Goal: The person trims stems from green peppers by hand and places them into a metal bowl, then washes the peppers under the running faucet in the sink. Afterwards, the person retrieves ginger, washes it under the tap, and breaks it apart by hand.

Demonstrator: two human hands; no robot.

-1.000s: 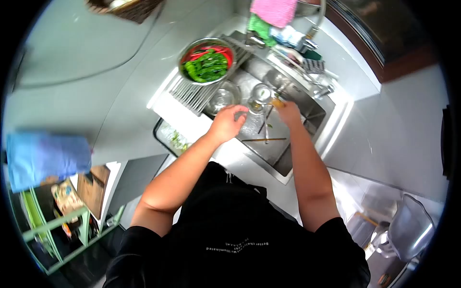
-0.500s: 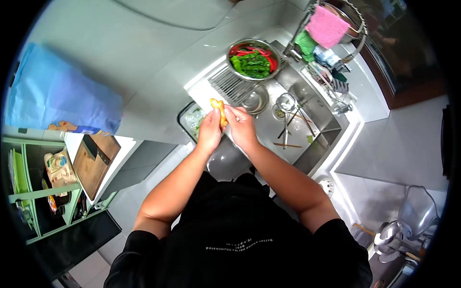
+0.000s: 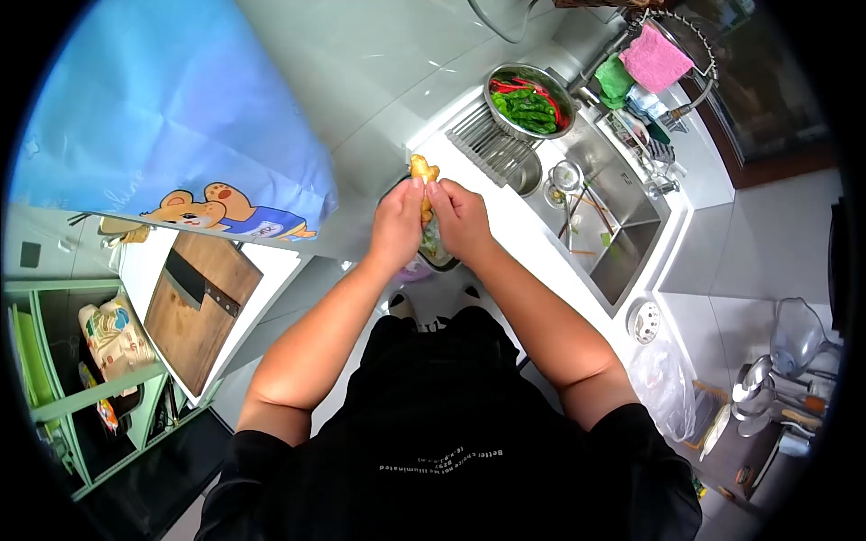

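Note:
A knobbly yellow-brown piece that looks like ginger root point(image 3: 423, 168) is held upright in front of my body. My left hand point(image 3: 397, 222) wraps its left side and my right hand point(image 3: 458, 219) its right side, with both thumbs near its middle. The fingers hide part of its lower half. Just below the hands, a dark-rimmed bin point(image 3: 442, 261) with scraps in it shows partly. To the right is the steel sink point(image 3: 629, 263), where a ladle point(image 3: 566, 176) and chopsticks lie.
A steel bowl of green and red peppers point(image 3: 528, 106) stands beside a drying rack point(image 3: 484, 140). At left, a knife point(image 3: 187, 278) lies on a wooden board point(image 3: 193, 335), near a blue cover point(image 3: 180, 108). A green shelf point(image 3: 99, 395) stands lower left.
My hands left the sink and came together around the ginger root. The view has turned left, bringing the knife and board closer and shifting the sink to the right.

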